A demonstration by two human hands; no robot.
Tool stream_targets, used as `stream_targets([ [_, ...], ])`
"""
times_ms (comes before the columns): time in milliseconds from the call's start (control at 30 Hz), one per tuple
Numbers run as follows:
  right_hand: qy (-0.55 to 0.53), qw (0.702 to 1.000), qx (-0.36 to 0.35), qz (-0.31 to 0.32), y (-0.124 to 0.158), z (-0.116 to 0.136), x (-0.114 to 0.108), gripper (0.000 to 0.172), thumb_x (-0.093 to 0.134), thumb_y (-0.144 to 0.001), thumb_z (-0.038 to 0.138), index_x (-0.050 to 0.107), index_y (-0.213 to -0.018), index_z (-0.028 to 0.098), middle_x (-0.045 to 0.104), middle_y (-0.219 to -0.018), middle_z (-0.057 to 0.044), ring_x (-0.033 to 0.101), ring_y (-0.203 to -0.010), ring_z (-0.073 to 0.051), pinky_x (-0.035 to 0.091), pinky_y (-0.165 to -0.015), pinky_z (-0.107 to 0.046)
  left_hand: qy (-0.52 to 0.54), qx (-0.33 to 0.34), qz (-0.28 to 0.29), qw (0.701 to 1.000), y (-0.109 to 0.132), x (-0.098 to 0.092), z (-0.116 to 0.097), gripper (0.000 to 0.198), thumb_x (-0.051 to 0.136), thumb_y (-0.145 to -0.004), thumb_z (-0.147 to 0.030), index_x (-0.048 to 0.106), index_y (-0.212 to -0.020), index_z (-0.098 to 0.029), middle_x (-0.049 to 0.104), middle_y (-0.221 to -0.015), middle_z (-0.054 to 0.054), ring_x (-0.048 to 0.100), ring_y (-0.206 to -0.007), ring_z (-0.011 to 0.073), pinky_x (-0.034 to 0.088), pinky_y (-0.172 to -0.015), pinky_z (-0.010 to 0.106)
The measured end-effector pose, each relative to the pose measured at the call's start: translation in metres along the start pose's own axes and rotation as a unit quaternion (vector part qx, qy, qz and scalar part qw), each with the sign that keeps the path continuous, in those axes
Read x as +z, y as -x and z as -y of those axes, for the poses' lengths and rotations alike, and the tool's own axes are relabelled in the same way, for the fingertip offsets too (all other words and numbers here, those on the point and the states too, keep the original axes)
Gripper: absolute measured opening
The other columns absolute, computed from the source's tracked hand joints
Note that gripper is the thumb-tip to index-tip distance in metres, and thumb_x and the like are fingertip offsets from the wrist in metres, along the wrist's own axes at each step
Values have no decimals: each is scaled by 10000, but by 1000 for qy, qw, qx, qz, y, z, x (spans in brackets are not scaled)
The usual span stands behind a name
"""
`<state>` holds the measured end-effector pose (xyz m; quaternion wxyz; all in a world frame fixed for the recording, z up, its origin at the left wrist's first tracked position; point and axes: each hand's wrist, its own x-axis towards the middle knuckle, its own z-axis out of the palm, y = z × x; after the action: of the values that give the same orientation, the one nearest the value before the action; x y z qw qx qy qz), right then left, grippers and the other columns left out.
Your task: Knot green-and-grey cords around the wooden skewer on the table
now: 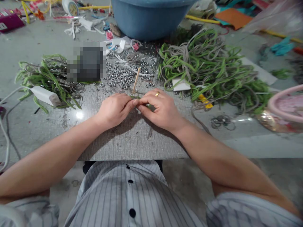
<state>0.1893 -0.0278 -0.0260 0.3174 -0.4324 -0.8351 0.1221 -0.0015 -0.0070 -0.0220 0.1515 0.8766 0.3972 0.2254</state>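
My left hand and my right hand meet at the middle of a grey board, fingers pinched together. Between the fingertips lies a thin green strip, mostly hidden by the fingers. A thin wooden stick rises slanted from between my hands; which hand holds it I cannot tell. My right hand wears a gold ring. Just beyond my hands lies a heap of small metal rings.
A big tangle of green and grey cords lies at the right, a smaller bunch at the left by a white adapter. A blue basin stands behind. A pink hoop is at the far right.
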Motion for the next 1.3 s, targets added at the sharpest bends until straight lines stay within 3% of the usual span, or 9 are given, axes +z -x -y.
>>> stream_targets([
  [200, 2, 1000, 9, 15, 0, -1, 0, 169, 524, -898, 280, 645, -792, 228, 676, -812, -48, 587, -810, -208, 445, -783, -364, 59, -32, -9, 998, -1, 3, 2, 290, 477, -893, -267, 486, -619, -175, 527, -604, -5, 455, -570, 106, 308, -521, 228],
  [467, 11, 999, 32, 35, 2, -2, 1, 212, 523, -921, 315, 715, -949, 230, 710, -870, -57, 608, -850, -220, 450, -798, -369, 88, -24, -20, 996, 0, 5, 2, 106, 517, -839, -187, 583, -765, -150, 596, -719, 4, 536, -687, 115, 415, -630, 231],
  [733, 34, 999, 11, 34, 1, -2, 0, 217, 514, -925, 311, 699, -866, 214, 703, -827, -55, 590, -809, -214, 410, -786, -362, 66, 22, -26, 997, 0, 5, 6, 102, 525, -844, -195, 584, -772, -154, 594, -717, 13, 543, -699, 131, 441, -675, 255],
  [1067, 37, 997, 1, 69, -2, -1, 2, 258, 410, -947, 315, 602, -805, 217, 648, -772, -46, 559, -782, -206, 357, -766, -351, -14, 34, 8, 999, -1, 3, 4, 294, 408, -907, -250, 513, -640, -185, 576, -645, 36, 529, -663, 159, 424, -638, 282],
  [1300, 28, 998, -8, 56, 0, -3, 1, 201, 475, -902, 274, 631, -794, 207, 648, -740, -42, 563, -771, -208, 364, -773, -357, 3, 52, -4, 999, 0, 3, 6, 176, 466, -866, -210, 587, -744, -172, 607, -708, 34, 563, -728, 166, 445, -688, 282],
])
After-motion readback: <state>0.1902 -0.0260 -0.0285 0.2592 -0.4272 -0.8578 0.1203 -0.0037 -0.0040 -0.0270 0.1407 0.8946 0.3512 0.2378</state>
